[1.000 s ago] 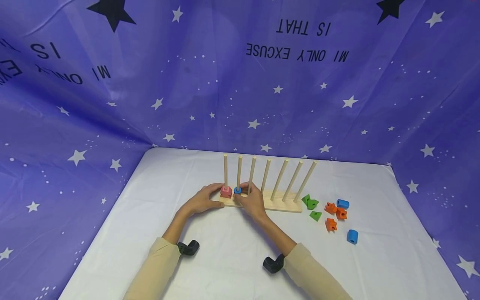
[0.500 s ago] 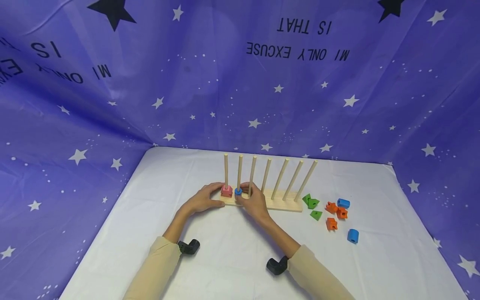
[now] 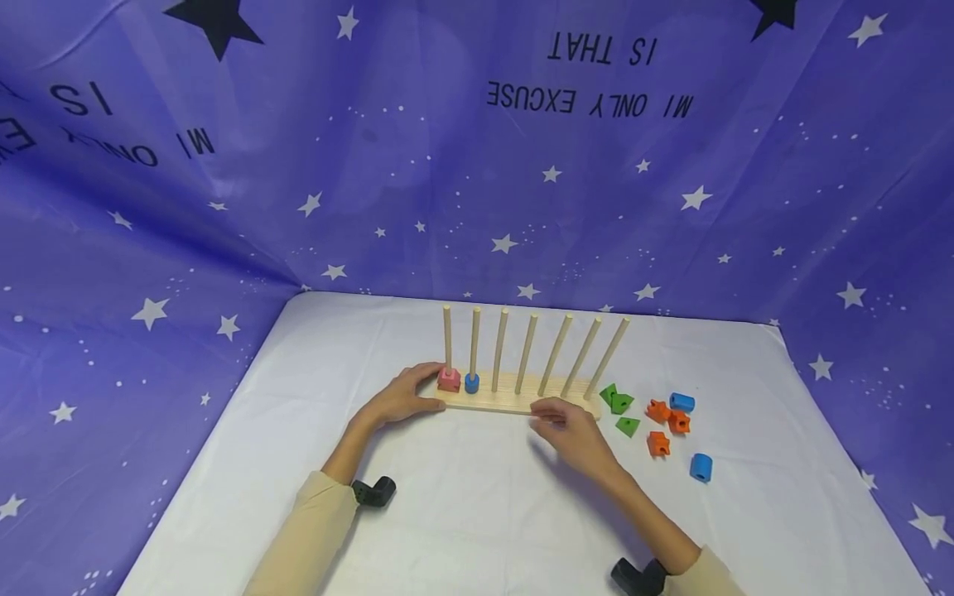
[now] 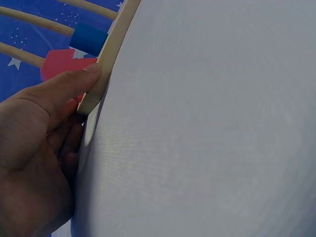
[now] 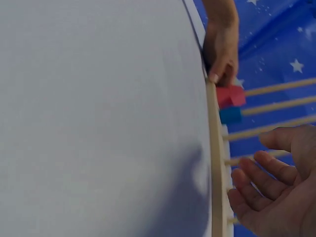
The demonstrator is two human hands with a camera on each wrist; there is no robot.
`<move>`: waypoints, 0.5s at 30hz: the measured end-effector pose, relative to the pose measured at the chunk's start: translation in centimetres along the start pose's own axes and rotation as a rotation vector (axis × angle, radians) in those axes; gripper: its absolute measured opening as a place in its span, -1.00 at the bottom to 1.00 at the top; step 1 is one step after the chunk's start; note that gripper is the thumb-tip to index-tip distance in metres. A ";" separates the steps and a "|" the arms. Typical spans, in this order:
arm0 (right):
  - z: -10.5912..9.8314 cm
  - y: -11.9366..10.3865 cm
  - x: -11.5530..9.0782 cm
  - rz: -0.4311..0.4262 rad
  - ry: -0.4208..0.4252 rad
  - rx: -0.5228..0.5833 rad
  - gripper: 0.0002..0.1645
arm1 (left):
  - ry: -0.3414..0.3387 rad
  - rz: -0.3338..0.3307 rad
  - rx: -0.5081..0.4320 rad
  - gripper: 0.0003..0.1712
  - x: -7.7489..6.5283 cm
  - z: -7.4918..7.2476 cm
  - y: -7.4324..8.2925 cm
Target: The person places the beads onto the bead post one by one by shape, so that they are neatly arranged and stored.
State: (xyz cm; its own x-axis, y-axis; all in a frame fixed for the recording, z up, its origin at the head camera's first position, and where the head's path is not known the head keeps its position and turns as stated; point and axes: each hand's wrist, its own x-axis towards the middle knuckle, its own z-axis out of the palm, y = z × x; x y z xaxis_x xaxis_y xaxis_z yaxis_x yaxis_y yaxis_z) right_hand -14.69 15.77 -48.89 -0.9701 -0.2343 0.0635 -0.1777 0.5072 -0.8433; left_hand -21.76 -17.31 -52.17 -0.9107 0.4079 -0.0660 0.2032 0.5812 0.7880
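A: Where's the pale wooden peg rack (image 3: 507, 399)?

B: Toward the far edge of the white cloth-covered table (image 3: 447, 505), about midway between its far corners. Seven round dowels (image 3: 500, 348) stand on it; the red-pink block (image 3: 449, 382) is on the leftmost, the short blue cylinder (image 3: 472, 384) on the next.

A: And the hands?

B: The left hand (image 3: 402, 396) grips the rack's left end. The right hand (image 3: 577, 434) is near its front edge toward the right end, fingers loosely bent, holding nothing.

A: How would the rack handle?

B: Light and stiff, I'd judge, and liable to slide on cloth. Take it low by the base ends; the dowels look easier to strain. The pieces are probably hard and light, best held by their sides, hole left free.

A: What does each view add?

B: The left wrist view shows the thumb (image 4: 74, 84) against the base's front, fingers behind. The right wrist view shows the bare palm, hidden from the head view. Only the head view has the green triangular pieces (image 3: 628, 427), orange star-shaped pieces (image 3: 658, 445) and loose blue cylinders (image 3: 701, 468), between the rack and the table's right edge.
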 end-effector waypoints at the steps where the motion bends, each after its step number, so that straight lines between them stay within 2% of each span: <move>1: -0.8 0.3 -0.6 0.011 0.018 -0.011 -0.72 | -0.001 0.001 0.001 -0.15 0.0 0.0 0.0; 10: -8.2 3.0 -6.2 0.101 0.240 -0.182 -0.76 | 0.005 0.005 -0.006 -0.14 -0.2 0.1 0.1; 15: -11.2 4.5 -9.1 0.166 0.374 -0.282 -0.75 | 0.010 0.006 -0.012 -0.14 -0.2 0.0 0.1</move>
State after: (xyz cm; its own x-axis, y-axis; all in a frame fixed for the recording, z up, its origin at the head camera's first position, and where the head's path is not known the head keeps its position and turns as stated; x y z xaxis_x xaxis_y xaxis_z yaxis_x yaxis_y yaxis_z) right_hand -8.50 29.50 -47.34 -0.9729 0.1557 0.1711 -0.0037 0.7290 -0.6845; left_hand -21.56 -17.27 -52.07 -0.9131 0.4041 -0.0549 0.2044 0.5699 0.7959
